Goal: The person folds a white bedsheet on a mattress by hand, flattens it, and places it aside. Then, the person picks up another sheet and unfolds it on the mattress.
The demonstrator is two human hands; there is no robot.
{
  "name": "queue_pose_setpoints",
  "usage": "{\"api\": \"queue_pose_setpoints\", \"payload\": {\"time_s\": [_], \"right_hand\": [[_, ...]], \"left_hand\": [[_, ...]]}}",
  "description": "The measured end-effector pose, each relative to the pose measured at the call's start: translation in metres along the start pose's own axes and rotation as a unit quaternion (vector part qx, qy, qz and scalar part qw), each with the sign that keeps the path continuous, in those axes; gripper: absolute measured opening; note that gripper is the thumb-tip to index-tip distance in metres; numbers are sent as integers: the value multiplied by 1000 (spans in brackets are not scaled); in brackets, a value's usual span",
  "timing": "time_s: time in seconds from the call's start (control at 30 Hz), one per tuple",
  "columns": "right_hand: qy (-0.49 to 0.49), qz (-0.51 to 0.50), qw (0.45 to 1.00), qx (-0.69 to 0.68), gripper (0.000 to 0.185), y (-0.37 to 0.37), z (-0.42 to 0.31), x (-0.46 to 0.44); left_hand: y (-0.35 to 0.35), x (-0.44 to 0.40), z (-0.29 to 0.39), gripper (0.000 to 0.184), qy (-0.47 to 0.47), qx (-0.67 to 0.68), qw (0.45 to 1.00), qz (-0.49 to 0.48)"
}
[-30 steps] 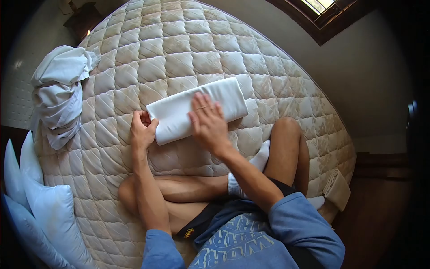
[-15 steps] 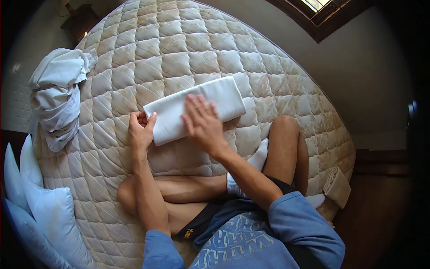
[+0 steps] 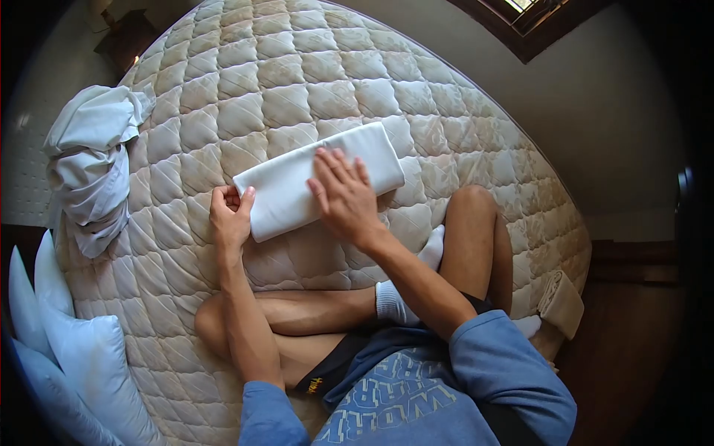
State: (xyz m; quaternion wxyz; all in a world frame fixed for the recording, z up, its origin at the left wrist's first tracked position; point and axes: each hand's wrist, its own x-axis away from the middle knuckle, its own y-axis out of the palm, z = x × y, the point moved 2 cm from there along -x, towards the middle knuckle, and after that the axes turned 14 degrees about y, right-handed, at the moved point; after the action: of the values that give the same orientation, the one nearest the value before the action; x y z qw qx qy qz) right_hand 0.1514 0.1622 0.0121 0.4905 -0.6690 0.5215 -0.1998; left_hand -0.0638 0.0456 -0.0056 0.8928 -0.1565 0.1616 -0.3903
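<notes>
Left fingers: we hold our left fingers [image 3: 219,199] curled in, with the left thumb [image 3: 248,195] against the left end of the cloth; we cannot tell whether they pinch it.
Right fingers: ours [image 3: 325,168] are open and slightly parted, laid over the cloth's upper face and gripping nothing.
Folded white cloth: it [image 3: 286,195] lies under our right hand in a long, flat bundle, its right end tilted towards the far edge of the mattress, well inside all the edges we can see.
Mattress: we sit cross-legged on its quilted, beige surface [image 3: 286,111].
Our clothes: a blue shirt [image 3: 416,405] with pale lettering, black shorts [image 3: 327,372] and white socks [image 3: 394,303].
Left edge: a rumpled white cloth [image 3: 93,167] is heaped there, with light blue pillows [image 3: 97,364] nearer to us.
Right edge: a small folded beige cloth [image 3: 561,305] sits near the corner closest to us, just beside our foot.
Beyond the far edge: we see a dark wooden stand [image 3: 128,41] at the left and a dark-framed window [image 3: 526,37] at the right.
</notes>
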Motion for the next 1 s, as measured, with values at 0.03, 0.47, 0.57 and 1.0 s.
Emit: {"api": "queue_pose_setpoints", "payload": {"time_s": [0.03, 0.47, 0.57, 1.0], "right_hand": [[8, 6, 1000, 19, 54, -4, 5, -4], [-28, 59, 994, 91, 53, -28, 66, -35], [-87, 39, 995, 19, 55, -37, 74, -33], [-35, 22, 999, -20, 53, -28, 75, -28]], "left_hand": [[0, -1, 0, 36, 4, 1, 1000, 6], [63, 30, 79, 40, 310, -316, 892, 88], [136, 47, 101, 48, 341, -315, 882, -81], [76, 69, 66, 48, 242, -446, 861, -14]]}}
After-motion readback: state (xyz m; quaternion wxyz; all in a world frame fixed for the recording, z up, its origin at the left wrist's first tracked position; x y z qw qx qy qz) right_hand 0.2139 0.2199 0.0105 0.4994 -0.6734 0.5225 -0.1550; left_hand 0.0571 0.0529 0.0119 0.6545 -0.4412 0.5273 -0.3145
